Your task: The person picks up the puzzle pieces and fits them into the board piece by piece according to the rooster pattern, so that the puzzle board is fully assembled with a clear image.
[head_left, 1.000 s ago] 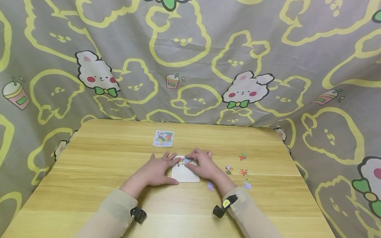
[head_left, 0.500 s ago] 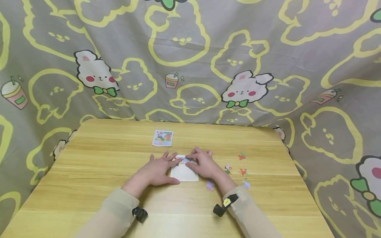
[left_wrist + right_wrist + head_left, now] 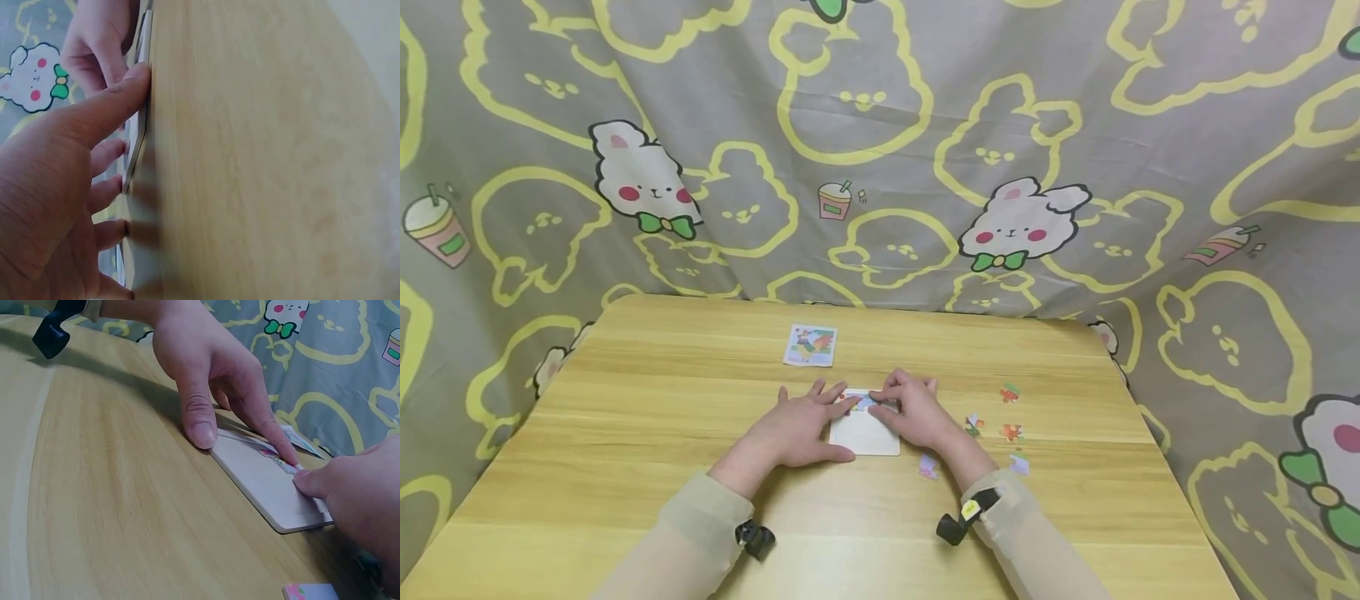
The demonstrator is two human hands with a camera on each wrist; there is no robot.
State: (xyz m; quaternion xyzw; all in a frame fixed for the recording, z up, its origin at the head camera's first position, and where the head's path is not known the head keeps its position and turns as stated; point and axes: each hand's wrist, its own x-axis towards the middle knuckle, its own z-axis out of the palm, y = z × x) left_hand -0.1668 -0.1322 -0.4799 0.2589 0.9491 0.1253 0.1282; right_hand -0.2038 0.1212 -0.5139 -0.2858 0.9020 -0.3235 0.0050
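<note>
A white puzzle board (image 3: pixel 865 437) lies on the wooden table, with joined colourful pieces (image 3: pixel 864 403) along its far edge. My left hand (image 3: pixel 805 429) spreads over the board's left side. Its index fingertip touches the joined pieces, and the thumb (image 3: pixel 128 84) rests along the near edge. From the right, my right hand (image 3: pixel 917 412) pinches a puzzle piece at the far edge between thumb and index finger. Most of that piece is hidden by the fingers. In the right wrist view, the right thumb (image 3: pixel 312 481) meets the left index fingertip over the pieces.
Several loose puzzle pieces lie to the right, among them a red-green one (image 3: pixel 1009 393), an orange one (image 3: pixel 1012 432) and a purple one (image 3: pixel 928 467) near the right wrist. A rooster picture card (image 3: pixel 810 346) lies behind the board. A patterned curtain (image 3: pixel 880 167) surrounds the table.
My left index finger and thumb have slid slightly to the right on the board. The right hand keeps nearly the same place, and the loose pieces have not moved.
</note>
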